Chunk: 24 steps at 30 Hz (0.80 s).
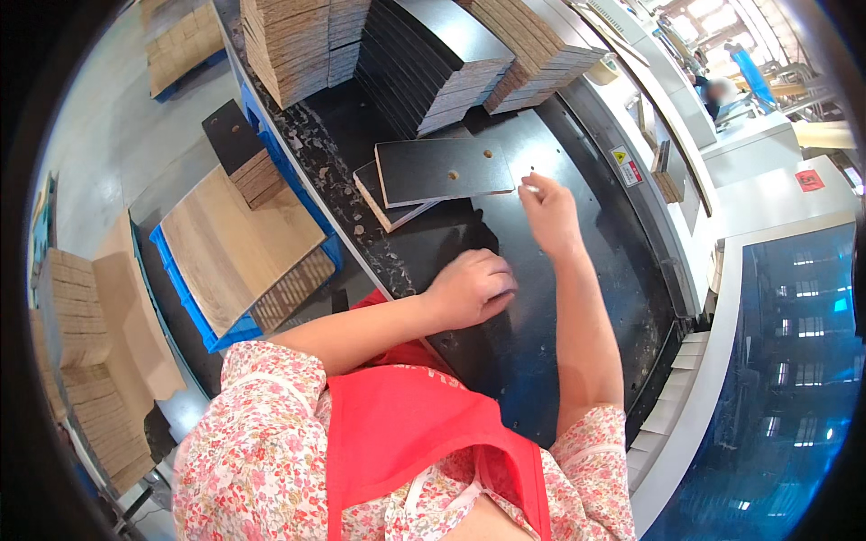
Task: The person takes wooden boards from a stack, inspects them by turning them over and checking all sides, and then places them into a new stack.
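Overhead, the left hand (471,287) rests loosely curled, holding nothing, on a flat black worktable (577,298). The right hand (547,209) pinches a small pale object (529,188) (too small to identify) beside a black rectangular wooden panel with drilled holes (444,169).

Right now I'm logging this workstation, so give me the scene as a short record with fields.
left hand: resting palm down on the black panel
right hand: pinching a small pale piece, too small to identify
drilled board: black, with holes, lying on another board beside the right hand
stacks of boards: behind it
blue crate: at left, holding wood sheets
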Available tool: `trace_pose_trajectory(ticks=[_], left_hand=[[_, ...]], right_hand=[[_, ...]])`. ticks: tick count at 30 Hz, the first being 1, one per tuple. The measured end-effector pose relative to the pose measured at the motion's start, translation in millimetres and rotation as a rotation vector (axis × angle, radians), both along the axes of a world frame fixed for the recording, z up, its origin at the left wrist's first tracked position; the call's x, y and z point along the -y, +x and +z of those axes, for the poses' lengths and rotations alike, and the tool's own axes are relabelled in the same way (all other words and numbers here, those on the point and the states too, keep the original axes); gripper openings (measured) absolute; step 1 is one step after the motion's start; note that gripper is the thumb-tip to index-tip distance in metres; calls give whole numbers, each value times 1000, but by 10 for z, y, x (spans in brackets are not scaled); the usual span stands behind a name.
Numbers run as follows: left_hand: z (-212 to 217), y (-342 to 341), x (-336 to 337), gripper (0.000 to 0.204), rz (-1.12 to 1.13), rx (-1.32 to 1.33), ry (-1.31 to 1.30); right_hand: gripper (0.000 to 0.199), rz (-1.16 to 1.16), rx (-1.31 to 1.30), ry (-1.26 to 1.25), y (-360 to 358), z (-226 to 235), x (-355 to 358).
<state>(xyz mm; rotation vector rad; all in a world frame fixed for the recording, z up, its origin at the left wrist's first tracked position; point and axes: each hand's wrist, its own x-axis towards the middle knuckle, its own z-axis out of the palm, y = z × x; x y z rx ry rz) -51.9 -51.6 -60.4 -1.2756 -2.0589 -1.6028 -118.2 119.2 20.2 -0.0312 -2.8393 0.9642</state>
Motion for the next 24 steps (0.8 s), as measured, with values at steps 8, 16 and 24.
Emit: trace_pose_trajectory(ticks=[8, 16, 24], left_hand=[[423, -432, 916, 73, 816, -193, -179], [93, -618, 987, 65, 832, -106, -133], [91, -615, 981, 59, 811, -78, -82]], right_hand=[[35, -31, -5, -394, 42, -327, 159], [40, -15, -129, -433, -257, -467, 343], [58, -118, -46, -541, -453, -591, 417]])
